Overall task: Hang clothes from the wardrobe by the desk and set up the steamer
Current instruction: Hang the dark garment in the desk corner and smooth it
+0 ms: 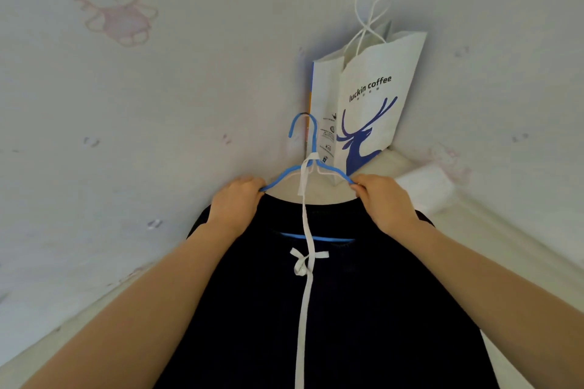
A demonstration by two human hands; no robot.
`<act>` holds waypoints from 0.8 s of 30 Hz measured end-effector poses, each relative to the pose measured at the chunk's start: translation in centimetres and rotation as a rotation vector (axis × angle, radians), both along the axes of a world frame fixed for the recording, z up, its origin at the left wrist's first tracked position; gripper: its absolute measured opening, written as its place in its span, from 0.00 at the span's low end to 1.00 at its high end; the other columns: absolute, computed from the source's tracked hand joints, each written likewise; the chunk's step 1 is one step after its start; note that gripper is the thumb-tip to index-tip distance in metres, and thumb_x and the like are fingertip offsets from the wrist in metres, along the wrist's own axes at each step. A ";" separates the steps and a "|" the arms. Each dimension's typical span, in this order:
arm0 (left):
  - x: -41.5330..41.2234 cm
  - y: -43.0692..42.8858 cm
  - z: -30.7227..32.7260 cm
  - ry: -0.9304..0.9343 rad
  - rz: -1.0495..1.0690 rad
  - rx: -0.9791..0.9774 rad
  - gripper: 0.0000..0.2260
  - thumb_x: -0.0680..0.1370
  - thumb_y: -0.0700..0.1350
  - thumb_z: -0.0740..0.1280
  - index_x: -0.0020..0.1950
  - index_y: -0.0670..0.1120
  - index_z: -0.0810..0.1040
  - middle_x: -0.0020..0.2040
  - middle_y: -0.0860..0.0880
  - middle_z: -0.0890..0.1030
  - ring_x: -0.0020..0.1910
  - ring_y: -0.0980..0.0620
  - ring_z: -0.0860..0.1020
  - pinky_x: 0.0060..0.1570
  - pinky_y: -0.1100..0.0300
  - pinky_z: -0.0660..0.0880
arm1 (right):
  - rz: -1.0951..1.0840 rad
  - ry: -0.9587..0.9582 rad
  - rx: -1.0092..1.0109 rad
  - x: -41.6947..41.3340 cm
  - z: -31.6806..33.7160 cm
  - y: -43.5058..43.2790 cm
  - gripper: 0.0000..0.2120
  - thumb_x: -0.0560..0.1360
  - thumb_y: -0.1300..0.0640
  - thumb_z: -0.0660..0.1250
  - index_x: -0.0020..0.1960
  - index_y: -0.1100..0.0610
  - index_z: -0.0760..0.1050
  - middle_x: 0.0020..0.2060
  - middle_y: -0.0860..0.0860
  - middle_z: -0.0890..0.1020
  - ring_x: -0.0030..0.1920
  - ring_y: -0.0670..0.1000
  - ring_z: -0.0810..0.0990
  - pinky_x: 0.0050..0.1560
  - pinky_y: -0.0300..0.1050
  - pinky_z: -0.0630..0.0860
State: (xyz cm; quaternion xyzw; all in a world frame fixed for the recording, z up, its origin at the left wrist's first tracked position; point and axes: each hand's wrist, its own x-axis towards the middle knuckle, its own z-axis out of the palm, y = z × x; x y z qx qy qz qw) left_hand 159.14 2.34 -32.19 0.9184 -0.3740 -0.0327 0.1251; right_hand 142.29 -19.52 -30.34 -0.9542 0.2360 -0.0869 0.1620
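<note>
the white paper bag reads "luckin coffee" above a blue deer logo.

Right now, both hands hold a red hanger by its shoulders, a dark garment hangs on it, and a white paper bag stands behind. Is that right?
No: the head view shows the hanger is blue, not red. Otherwise correct: the left hand and right hand hold its shoulders, the dark garment hangs on it, the white paper bag stands behind.
</note>
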 end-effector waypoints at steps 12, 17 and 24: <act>1.8 -3.6 -5.2 -0.159 -0.002 0.167 0.07 0.77 0.38 0.62 0.52 0.43 0.78 0.49 0.43 0.80 0.50 0.41 0.77 0.45 0.50 0.73 | -0.116 0.087 0.108 3.5 -6.3 -2.4 0.10 0.80 0.56 0.60 0.50 0.61 0.77 0.43 0.57 0.82 0.43 0.59 0.79 0.42 0.49 0.74; 1.2 -3.0 -7.5 -0.158 -0.002 0.156 0.07 0.78 0.38 0.62 0.52 0.43 0.78 0.50 0.44 0.80 0.52 0.41 0.75 0.48 0.50 0.70 | -0.051 0.188 0.064 2.9 -7.9 -2.5 0.11 0.80 0.56 0.59 0.52 0.61 0.77 0.46 0.59 0.80 0.46 0.59 0.78 0.47 0.52 0.75; 0.6 -2.8 -8.0 -0.141 0.004 0.223 0.15 0.80 0.41 0.58 0.66 0.48 0.73 0.61 0.46 0.74 0.61 0.43 0.70 0.58 0.52 0.67 | 0.002 0.302 -0.068 3.3 -8.6 -2.4 0.10 0.79 0.61 0.58 0.55 0.60 0.76 0.48 0.57 0.76 0.49 0.58 0.75 0.45 0.52 0.74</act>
